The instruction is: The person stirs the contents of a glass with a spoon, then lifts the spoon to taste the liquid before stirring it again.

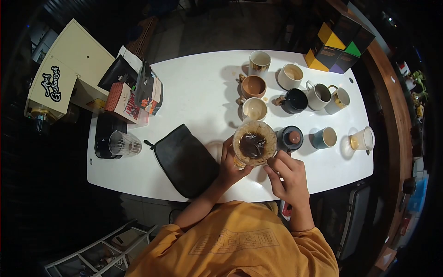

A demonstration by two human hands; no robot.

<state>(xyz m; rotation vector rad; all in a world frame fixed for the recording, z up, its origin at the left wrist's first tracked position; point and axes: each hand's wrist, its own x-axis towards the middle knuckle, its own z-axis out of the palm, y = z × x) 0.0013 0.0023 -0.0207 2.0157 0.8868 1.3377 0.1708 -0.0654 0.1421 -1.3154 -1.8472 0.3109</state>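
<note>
A coffee dripper point(254, 144) lined with a paper filter holds dark, wet coffee, just over the table's near edge. My left hand point(232, 165) is closed around a glass point(238, 163) under the dripper; most of that glass is hidden. At the dripper's right rim, the fingers of my right hand point(289, 176) are curled and closed on its edge; the exact grip is partly hidden. Right beside the dripper stands a dark round container point(290, 138) with a brown knob on top. A black zip pouch point(185, 161) lies flat to the left of my left hand.
Several cups stand beyond the dripper, among them a brown cup point(254, 87), a black mug point(295, 100) and a teal cup point(325, 138). A glass point(362, 139) is far right, a clear tumbler point(125, 143) far left. Bags point(150, 90) and a cream machine point(69, 69) flank the table point(194, 92).
</note>
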